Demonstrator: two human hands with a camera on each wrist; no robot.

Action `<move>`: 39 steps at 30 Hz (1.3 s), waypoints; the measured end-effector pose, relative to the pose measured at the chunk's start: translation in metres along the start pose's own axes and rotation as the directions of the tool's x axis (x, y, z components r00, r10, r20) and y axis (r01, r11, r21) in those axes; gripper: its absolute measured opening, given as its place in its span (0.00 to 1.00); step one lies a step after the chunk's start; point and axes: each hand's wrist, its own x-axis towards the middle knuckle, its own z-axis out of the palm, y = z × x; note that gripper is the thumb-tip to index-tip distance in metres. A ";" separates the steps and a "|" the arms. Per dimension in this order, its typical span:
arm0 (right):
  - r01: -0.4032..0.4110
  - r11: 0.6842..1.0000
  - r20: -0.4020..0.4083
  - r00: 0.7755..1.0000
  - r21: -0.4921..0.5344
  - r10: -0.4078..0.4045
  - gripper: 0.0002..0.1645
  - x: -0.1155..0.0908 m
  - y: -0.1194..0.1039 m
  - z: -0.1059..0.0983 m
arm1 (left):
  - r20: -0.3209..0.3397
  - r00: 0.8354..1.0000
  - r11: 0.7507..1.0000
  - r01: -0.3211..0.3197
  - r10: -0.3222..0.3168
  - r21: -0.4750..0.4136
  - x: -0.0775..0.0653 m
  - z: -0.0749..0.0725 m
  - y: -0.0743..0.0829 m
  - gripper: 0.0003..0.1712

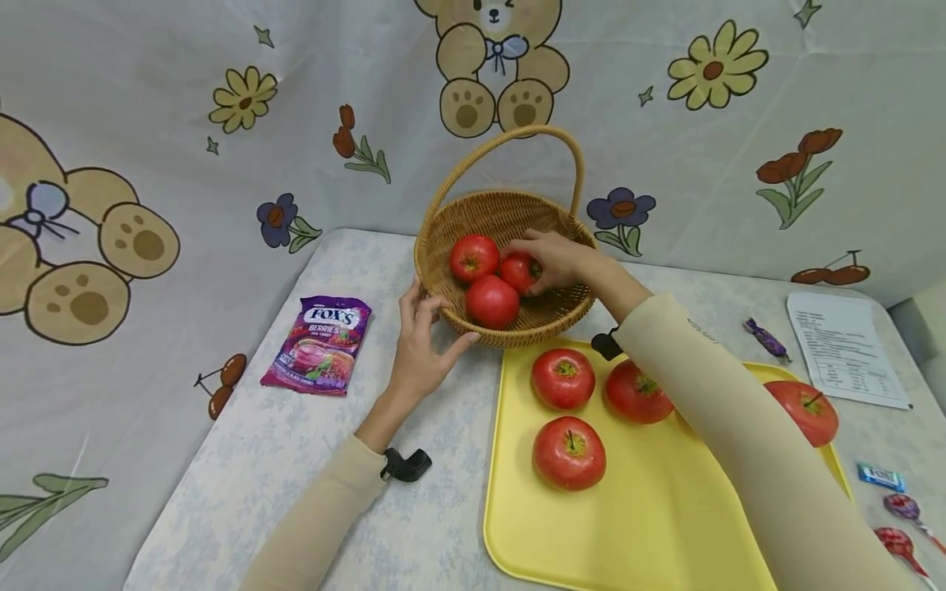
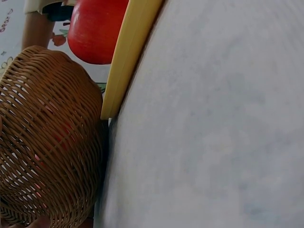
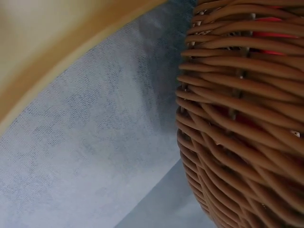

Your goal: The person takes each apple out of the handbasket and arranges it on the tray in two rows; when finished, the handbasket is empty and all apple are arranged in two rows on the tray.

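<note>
A wicker basket with a tall handle stands at the back of the table, tilted so that its mouth faces me. Two red apples sit inside it beside a third red apple, which my right hand grips from above and the right. My left hand holds the basket by its left front rim, fingers bent at the edge and thumb along the outer wall. In the left wrist view the basket's woven side shows, with fingertips at the bottom edge. The right wrist view shows only weave close up, the hand hidden.
A yellow tray in front of the basket bears several red apples, some under my right forearm. To the left lies a purple candy bag. On the right are a printed sheet, a wrapped candy and lollipops.
</note>
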 end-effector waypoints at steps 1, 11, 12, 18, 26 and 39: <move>-0.001 1.000 -0.001 1.000 -0.008 0.001 0.39 0.000 0.000 -0.001 | -0.001 1.000 1.000 -0.002 0.002 0.000 0.000 0.000 0.000 0.36; -0.007 0.999 -0.017 1.000 -0.037 0.007 0.42 -0.010 -0.004 -0.014 | 0.008 1.000 1.000 0.004 -0.004 -0.009 -0.001 -0.001 0.001 0.35; -0.005 0.999 -0.021 1.000 -0.035 0.004 0.42 -0.013 -0.005 -0.016 | 0.009 1.000 1.000 0.005 -0.005 -0.011 -0.001 -0.001 0.001 0.35; 0.015 1.000 -0.080 0.997 0.006 -0.014 0.40 -0.031 -0.014 -0.035 | 0.007 1.000 1.000 0.002 -0.002 -0.018 -0.002 -0.001 0.003 0.35; 0.095 0.995 -0.157 0.983 -0.012 -0.096 0.40 -0.065 -0.035 -0.055 | 0.008 1.000 0.999 0.024 -0.024 -0.022 -0.004 -0.001 0.005 0.34; 0.164 0.986 -0.125 0.978 -0.037 -0.167 0.43 -0.153 -0.071 -0.066 | 0.007 1.000 0.999 0.025 -0.025 -0.031 -0.005 -0.001 0.004 0.33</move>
